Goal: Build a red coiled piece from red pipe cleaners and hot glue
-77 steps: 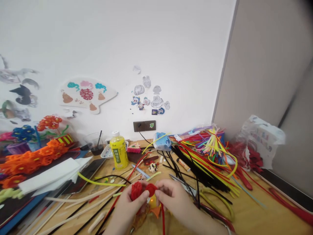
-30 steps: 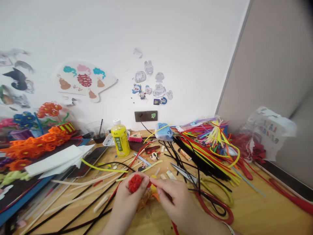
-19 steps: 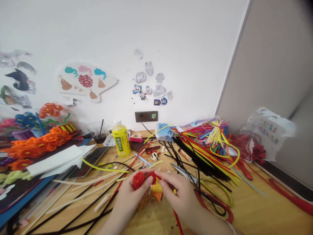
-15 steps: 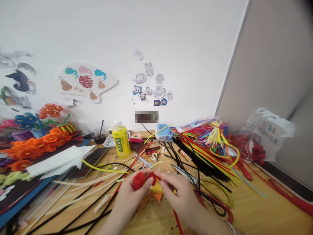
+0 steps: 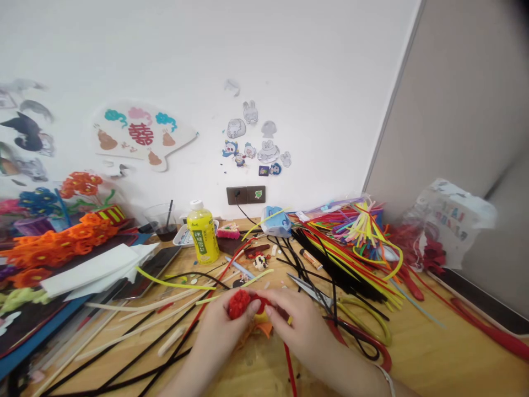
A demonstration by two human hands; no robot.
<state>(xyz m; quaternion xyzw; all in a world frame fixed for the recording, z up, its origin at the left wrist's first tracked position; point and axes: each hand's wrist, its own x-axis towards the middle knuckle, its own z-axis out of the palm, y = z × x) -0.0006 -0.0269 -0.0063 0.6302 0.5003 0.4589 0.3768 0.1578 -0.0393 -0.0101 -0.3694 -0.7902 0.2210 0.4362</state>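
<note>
My left hand (image 5: 226, 330) is closed round a red fuzzy ball-like piece (image 5: 239, 304) of coiled pipe cleaner, which shows between thumb and fingers. Beside it, my right hand (image 5: 298, 317) pinches a red pipe cleaner (image 5: 290, 368) whose free end hangs below the palm toward the table's front. The fingertips of both hands nearly meet at a red loop. Just beneath them is a yellow and orange piece (image 5: 263, 326), mostly covered by the hands. Close to my right hand lie scissors (image 5: 311, 288) with large handles, blades pointing away to the left.
Black, cream and red pipe cleaners (image 5: 136, 344) are strewn at left. A yellow-labelled bottle (image 5: 202, 234) stands behind the hands, a cup with a straw (image 5: 165, 223) beside it. Bundled pipe cleaners (image 5: 351, 248) fill the right back. Orange pipe-cleaner flowers (image 5: 61, 240) lie far left.
My hands have drawn closer together, and the red ball has turned and shifted slightly right. The red loop between the fingertips is now more covered. The view has shifted slightly.
</note>
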